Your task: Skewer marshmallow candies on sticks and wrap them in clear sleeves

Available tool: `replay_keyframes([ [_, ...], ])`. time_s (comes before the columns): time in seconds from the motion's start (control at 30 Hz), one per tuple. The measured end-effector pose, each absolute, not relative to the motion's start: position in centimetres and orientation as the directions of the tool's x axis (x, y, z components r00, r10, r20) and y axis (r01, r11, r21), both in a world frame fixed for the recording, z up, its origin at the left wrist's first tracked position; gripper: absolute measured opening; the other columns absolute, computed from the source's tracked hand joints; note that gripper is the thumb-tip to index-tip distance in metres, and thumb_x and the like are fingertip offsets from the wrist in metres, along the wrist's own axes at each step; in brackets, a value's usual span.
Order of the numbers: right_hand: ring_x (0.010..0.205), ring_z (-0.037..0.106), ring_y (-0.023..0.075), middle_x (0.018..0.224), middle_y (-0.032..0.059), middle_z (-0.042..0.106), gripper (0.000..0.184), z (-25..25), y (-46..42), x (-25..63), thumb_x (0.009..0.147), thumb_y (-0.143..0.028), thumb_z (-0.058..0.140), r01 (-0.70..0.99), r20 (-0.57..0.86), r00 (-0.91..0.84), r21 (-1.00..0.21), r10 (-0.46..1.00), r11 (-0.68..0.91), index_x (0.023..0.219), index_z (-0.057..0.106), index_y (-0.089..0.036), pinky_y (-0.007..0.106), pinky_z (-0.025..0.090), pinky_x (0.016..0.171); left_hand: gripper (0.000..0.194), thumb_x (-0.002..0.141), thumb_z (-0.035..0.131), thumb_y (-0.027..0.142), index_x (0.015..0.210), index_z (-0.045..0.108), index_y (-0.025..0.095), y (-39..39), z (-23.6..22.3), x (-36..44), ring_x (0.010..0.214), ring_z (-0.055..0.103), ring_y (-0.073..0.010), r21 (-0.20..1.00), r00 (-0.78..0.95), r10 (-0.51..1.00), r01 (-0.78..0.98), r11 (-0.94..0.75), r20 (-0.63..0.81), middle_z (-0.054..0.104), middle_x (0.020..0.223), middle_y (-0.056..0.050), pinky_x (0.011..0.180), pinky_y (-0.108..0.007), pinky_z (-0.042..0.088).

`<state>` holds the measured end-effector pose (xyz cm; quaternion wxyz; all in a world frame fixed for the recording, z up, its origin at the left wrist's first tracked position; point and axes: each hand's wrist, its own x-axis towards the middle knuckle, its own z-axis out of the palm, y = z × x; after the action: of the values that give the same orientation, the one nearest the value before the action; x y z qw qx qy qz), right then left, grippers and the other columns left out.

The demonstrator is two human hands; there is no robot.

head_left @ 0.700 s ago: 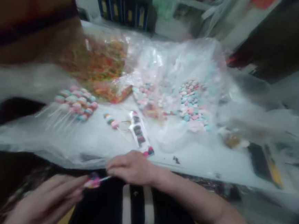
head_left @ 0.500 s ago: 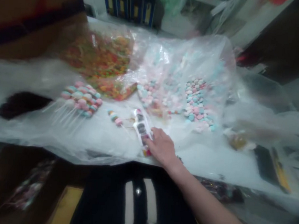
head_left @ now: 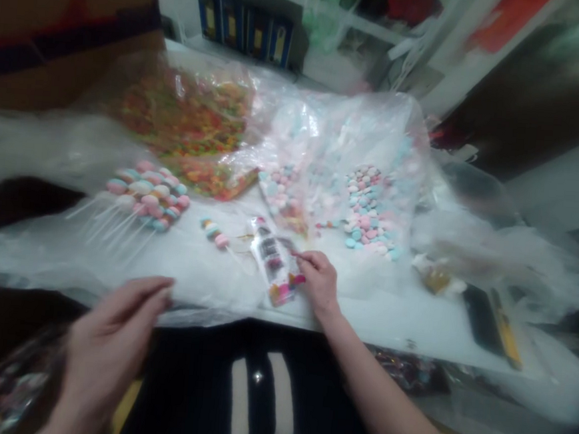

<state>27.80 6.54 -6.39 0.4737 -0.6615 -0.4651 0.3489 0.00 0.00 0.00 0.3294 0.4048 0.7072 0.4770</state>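
A small printed plastic packet (head_left: 272, 262), white with dark, pink and yellow print, lies on the white table. At its right edge my right hand (head_left: 318, 279) has its fingers closed in a pinch, seemingly on that edge. Left of the packet rests a single marshmallow skewer (head_left: 214, 232) on a white stick. Further left is a pile of marshmallow skewers (head_left: 148, 196), sticks pointing toward me. My left hand (head_left: 118, 327), blurred, hovers over the table's front edge with thumb and fingers together. Whether anything is between them does not show.
Behind lie a clear bag of orange and green candies (head_left: 192, 116) and an open bag of pink, white and blue marshmallows (head_left: 365, 209). A cardboard box (head_left: 68, 32) stands at back left. To the right are a dark flat object (head_left: 484, 319) and crumpled plastic (head_left: 507, 247).
My left hand has come into view at the lower left. The right hand has shifted from lying over the packet to its right edge, and the packet looks spread wider.
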Motion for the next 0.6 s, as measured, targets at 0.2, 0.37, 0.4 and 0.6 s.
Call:
replay_keyframes([
  [0.2,0.060,0.049,0.0122,0.061,-0.0038,0.057,0.009,-3.7,5.8,24.6,0.066,-0.028,0.063,0.010,-0.263,-0.117,-0.965,0.958,-0.263,0.068,0.064,-0.020,0.025,0.041,0.059,0.045,0.053,0.086,0.034,0.093,0.076,0.015,4.0,-2.3,7.8,0.072,0.066,-0.0193,0.789,0.114,0.840,-0.296,0.538,-0.530,0.072,0.101,-0.012,0.063,-0.030,0.053],
  [0.37,0.057,0.048,0.0116,0.059,-0.0068,0.054,0.017,-4.0,5.3,21.7,0.055,-0.024,0.068,-0.071,-0.334,-0.153,-0.935,0.930,-0.347,0.068,0.059,-0.021,0.024,0.041,0.056,0.032,0.050,0.087,0.029,0.073,0.074,0.011,4.5,-3.7,8.9,0.067,0.063,-0.0150,0.763,-0.130,0.825,-0.482,0.432,-0.549,0.071,0.072,-0.007,0.064,-0.025,0.050],
  [0.4,0.055,0.047,0.0110,0.058,-0.0076,0.053,0.020,-4.1,5.3,21.2,0.053,-0.023,0.069,-0.111,-0.363,-0.144,-0.918,0.921,-0.379,0.070,0.058,-0.021,0.024,0.040,0.055,0.031,0.049,0.087,0.027,0.071,0.073,0.011,4.5,-3.8,8.8,0.065,0.062,-0.0144,0.760,-0.175,0.817,-0.511,0.401,-0.549,0.070,0.069,-0.005,0.064,-0.025,0.049],
  [0.6,0.056,0.046,0.0116,0.054,-0.0056,0.050,0.014,-4.2,5.4,19.6,0.061,-0.029,0.066,0.023,-0.383,-0.106,-0.924,0.918,-0.383,0.058,0.056,-0.019,0.024,0.037,0.056,0.033,0.045,0.088,0.023,0.065,0.065,0.012,4.7,-4.3,8.3,0.057,0.055,-0.0100,0.727,-0.254,0.799,-0.617,0.301,-0.546,0.063,0.060,0.000,0.057,-0.022,0.045],
])
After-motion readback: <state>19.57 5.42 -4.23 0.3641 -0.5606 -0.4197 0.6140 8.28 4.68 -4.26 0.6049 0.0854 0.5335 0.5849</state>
